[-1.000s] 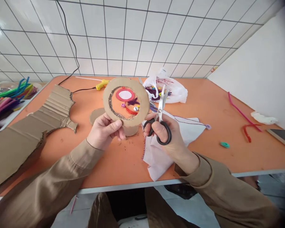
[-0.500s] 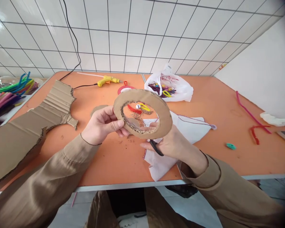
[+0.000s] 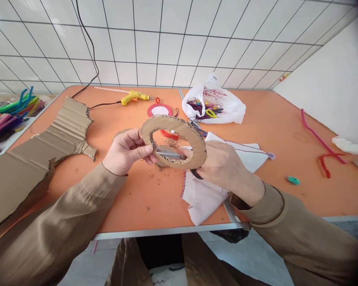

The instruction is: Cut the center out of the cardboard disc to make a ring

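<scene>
A cardboard ring (image 3: pixel 198 139) with a ragged inner edge is held up over the table, tilted toward me. My left hand (image 3: pixel 128 151) pinches its left side between thumb and fingers. Behind the ring's right side, my right hand (image 3: pixel 223 167) is closed around a pair of scissors (image 3: pixel 196 173) with black handles. Through the hole the metal blades show near the lower inner edge; whether they touch the cardboard I cannot tell. Below lies a white cloth (image 3: pixel 209 198) with dark red edge stitching. Red thread (image 3: pixel 169 135) is visible through the ring.
A large cut cardboard sheet (image 3: pixel 32 159) covers the left side. Toward the back are a yellow glue gun (image 3: pixel 134 97), a red-rimmed disc (image 3: pixel 159 110) and a white plastic bag (image 3: pixel 226 107) of cords. Pipe cleaners (image 3: pixel 322 135) and a teal coil (image 3: pixel 293 180) lie right.
The ring has shifted slightly left and tilted flatter. My right hand has turned behind it, and the scissor blades now show through the hole. The view has shifted slightly.
</scene>
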The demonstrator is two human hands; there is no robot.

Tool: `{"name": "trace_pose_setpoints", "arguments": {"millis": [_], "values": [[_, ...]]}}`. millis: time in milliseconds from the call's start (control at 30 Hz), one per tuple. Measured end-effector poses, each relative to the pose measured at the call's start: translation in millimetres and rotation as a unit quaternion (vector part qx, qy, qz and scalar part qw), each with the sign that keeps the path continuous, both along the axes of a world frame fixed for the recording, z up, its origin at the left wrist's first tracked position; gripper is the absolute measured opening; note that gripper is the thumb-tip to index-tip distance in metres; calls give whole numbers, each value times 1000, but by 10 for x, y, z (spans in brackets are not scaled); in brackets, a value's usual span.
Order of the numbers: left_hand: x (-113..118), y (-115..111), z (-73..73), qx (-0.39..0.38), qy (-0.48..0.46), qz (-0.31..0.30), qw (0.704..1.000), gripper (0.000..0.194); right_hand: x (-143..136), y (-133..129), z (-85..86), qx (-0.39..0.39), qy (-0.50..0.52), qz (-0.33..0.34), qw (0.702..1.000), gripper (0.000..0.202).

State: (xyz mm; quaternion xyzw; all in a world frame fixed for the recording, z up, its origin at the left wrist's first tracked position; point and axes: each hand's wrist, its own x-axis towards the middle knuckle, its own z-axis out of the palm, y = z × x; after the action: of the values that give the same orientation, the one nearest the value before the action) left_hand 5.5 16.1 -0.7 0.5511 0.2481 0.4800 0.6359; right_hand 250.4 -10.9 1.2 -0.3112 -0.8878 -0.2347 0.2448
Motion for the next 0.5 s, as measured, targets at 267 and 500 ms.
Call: {"name": "trace_pose_setpoints", "arguments": {"millis": [267, 500], "values": [[22, 2, -32, -20, -22, -5, 1000, 19, 32, 130, -56, 68, -13, 2, 998, 28], [33, 11, -68, -46, -57, -28, 997, 19, 8, 138, -78, 67, 3, -2, 998, 27]]}}
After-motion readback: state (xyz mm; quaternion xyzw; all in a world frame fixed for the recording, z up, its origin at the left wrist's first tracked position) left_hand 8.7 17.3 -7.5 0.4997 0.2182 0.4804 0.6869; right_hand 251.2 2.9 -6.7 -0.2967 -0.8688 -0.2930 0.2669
